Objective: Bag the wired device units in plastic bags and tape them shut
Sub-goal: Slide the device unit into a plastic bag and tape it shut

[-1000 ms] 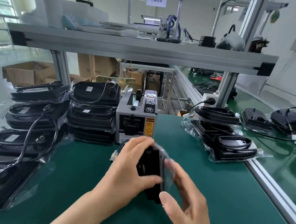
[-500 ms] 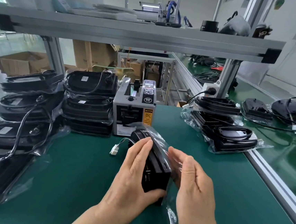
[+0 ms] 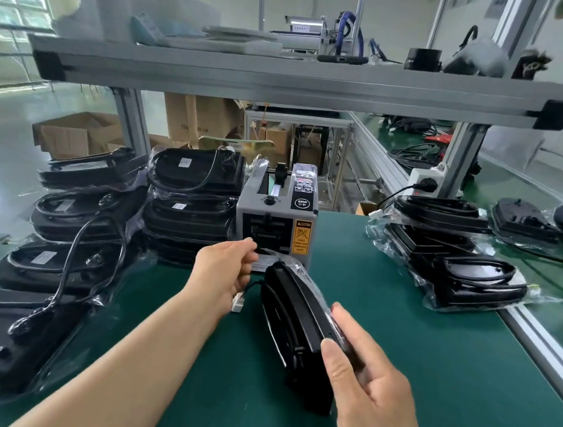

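A black wired device unit (image 3: 297,318) in a clear plastic bag stands on edge on the green mat (image 3: 429,382). My right hand (image 3: 369,394) grips its near end, thumb on the left face and fingers on the right. Its white connector (image 3: 237,302) hangs out on a short wire at the left. My left hand (image 3: 229,273) is off the unit and at the outlet of the grey tape dispenser (image 3: 273,212). Thumb and forefinger pinch together there on a clear strip of tape that is hard to make out.
Bagged black units are stacked at the left (image 3: 77,211) and beside the dispenser (image 3: 193,184). Another pile of bagged units lies at the right (image 3: 457,264). An aluminium shelf beam (image 3: 303,81) crosses overhead. The table's metal edge (image 3: 542,345) runs along the right.
My left hand let go of the unit and moved forward to the dispenser outlet. My right hand took over the unit alone and tilted it.
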The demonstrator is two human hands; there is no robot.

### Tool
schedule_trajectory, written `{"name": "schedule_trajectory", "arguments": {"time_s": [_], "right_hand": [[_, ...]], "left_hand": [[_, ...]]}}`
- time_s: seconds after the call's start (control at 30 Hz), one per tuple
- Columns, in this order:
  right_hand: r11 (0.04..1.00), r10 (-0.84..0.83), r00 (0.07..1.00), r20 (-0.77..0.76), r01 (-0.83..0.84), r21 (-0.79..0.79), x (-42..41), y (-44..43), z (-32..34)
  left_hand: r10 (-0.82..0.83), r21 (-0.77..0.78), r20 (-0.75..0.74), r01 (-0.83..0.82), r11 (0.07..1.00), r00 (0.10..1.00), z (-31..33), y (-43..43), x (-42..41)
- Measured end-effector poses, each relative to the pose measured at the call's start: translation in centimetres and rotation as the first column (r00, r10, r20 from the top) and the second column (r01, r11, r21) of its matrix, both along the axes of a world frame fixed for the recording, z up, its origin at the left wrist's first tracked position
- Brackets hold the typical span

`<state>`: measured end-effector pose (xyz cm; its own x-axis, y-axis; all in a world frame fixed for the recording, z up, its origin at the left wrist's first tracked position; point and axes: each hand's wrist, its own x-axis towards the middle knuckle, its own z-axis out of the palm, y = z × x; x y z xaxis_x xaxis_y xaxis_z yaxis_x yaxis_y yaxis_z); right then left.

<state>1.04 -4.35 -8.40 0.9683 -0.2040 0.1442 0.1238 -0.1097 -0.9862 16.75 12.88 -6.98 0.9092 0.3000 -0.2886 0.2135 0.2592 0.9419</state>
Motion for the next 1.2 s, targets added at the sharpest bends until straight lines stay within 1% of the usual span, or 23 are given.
{"name": "schedule_trajectory", "arguments": {"time_s": [0.03, 0.1, 0.33, 0.47, 0.57, 0.63, 0.67, 0.7, 0.73, 0.77, 0.8, 0.83, 0.87, 0.9, 0.93, 0.97, 1.03, 1.13, 1.2], "right_hand": [[1.0, 0.004, 1.0, -0.007, -0.004, 0.003, 0.0, 0.1, 0.1], [1.0, 0.023, 1.0, -0.012, -0.022, 0.018, 0.0, 0.1, 0.1], [0.998, 0.013, 0.999, 0.029, -0.015, 0.054, 0.3, -0.5, -0.6], [0.997, -0.003, 0.999, 0.051, -0.001, 0.077, 0.6, -0.7, -1.1], [0.993, 0.009, 0.999, 0.049, -0.014, 0.115, 0.7, -0.7, -1.3], [0.989, 0.005, 0.999, 0.054, -0.013, 0.148, 0.8, -0.8, -1.2], [0.986, 0.003, 0.999, 0.054, -0.012, 0.167, 0.9, -0.8, -1.1], [0.983, 0.005, 0.999, 0.053, -0.015, 0.183, 1.0, -1.0, -1.2], [0.98, 0.012, 0.999, 0.048, -0.021, 0.197, 1.1, -1.0, -1.3], [0.978, 0.018, 0.999, 0.043, -0.027, 0.206, 1.3, -1.1, -1.4], [0.976, 0.019, 0.999, 0.035, -0.026, 0.217, 1.4, -1.0, -1.5], [0.972, 0.018, 0.999, 0.026, -0.024, 0.232, 1.5, -1.0, -1.6], [0.967, 0.025, 0.999, 0.02, -0.029, 0.254, 1.6, -0.9, -1.8], [0.96, 0.037, 0.999, 0.018, -0.04, 0.278, 1.6, -0.8, -1.9], [0.953, 0.046, 0.999, 0.015, -0.049, 0.3, 1.7, -0.8, -2.0], [0.948, 0.053, 0.998, 0.014, -0.055, 0.313, 1.7, -0.7, -2.0], [0.945, 0.058, 0.998, 0.019, -0.061, 0.322, 1.6, -0.7, -2.1], [0.955, 0.058, 0.997, 0.055, -0.071, 0.287, 1.4, -0.7, -2.2], [0.949, 0.064, 0.996, 0.067, -0.082, 0.303, 1.3, -0.7, -2.3]], "left_hand": [[-0.005, -0.051, -0.048, 0.002, 0.999, 0.999, -0.1, -0.2, 1.0], [-0.011, -0.115, -0.093, 0.0, 0.993, 0.996, -0.2, -0.7, 2.4], [0.018, -0.213, -0.151, -0.05, 0.976, 0.988, 0.7, -2.3, 4.5], [0.132, -0.25, -0.178, -0.174, 0.952, 0.975, 1.0, -3.1, 5.3], [0.254, -0.253, -0.144, -0.284, 0.925, 0.956, 1.1, -3.7, 4.6], [0.25, -0.232, -0.052, -0.256, 0.939, 0.967, 1.5, -3.7, 3.1], [0.21, -0.201, 0.015, -0.202, 0.959, 0.978, 1.8, -3.4, 2.0], [0.136, -0.153, 0.093, -0.12, 0.981, 0.986, 2.1, -3.0, 0.6], [0.024, -0.102, 0.172, -0.007, 0.995, 0.985, 2.5, -2.6, -1.1], [-0.117, -0.053, 0.243, 0.134, 0.99, 0.963, 2.9, -2.2, -3.0], [-0.273, -0.003, 0.286, 0.286, 0.958, 0.918, 3.3, -2.0, -4.8], [-0.423, 0.056, 0.293, 0.426, 0.903, 0.858, 3.7, -1.9, -6.6], [-0.543, 0.127, 0.269, 0.53, 0.839, 0.796, 4.0, -2.1, -8.0], [-0.621, 0.207, 0.227, 0.586, 0.783, 0.75, 4.2, -2.4, -9.1], [-0.658, 0.29, 0.186, 0.6, 0.746, 0.729, 4.3, -2.8, -9.7], [-0.667, 0.359, 0.155, 0.588, 0.725, 0.729, 4.4, -3.2, -10.0], [-0.662, 0.426, 0.125, 0.562, 0.709, 0.739, 4.5, -3.7, -10.4], [-0.662, 0.413, 0.11, 0.572, 0.709, 0.742, 4.4, -4.1, -10.6], [-0.651, 0.397, 0.101, 0.569, 0.72, 0.753, 4.3, -4.2, -10.6]]}}
